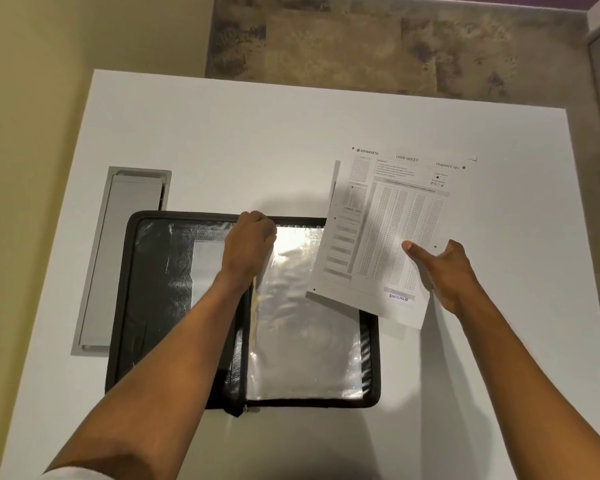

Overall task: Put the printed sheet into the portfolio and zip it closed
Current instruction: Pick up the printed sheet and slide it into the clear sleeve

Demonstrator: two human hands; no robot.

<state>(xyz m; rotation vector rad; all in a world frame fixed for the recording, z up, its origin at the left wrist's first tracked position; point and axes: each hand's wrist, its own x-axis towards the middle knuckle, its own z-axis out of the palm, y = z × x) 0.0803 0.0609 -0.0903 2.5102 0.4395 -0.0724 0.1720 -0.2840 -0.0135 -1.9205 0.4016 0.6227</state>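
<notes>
Desk: white, flat top, carries everything below; brown mottled floor beyond its far edge.

Portfolio: black, zip-edged, lying open flat on the near-left half of the desk. Left leaf shows a dark inner pocket; right leaf carries a clear plastic sleeve, shiny and wrinkled. Zip unfastened, its pull at the near end of the spine.

Grey cover plate: long, narrow, set into the desk just left of the portfolio; the portfolio's left edge overlaps it.

Printed sheet: white form headed "OMR SHEET", stamped "ENTERED" near the bottom. Outside the portfolio, tilted, its lower left corner over the right leaf's far corner, the rest over bare desk.

Left hand: clenched at the top edge of the plastic sleeve near the spine; whether it pinches the sleeve cannot be told.

Right hand: grasping the printed sheet at its right edge, thumb on the face.
</notes>
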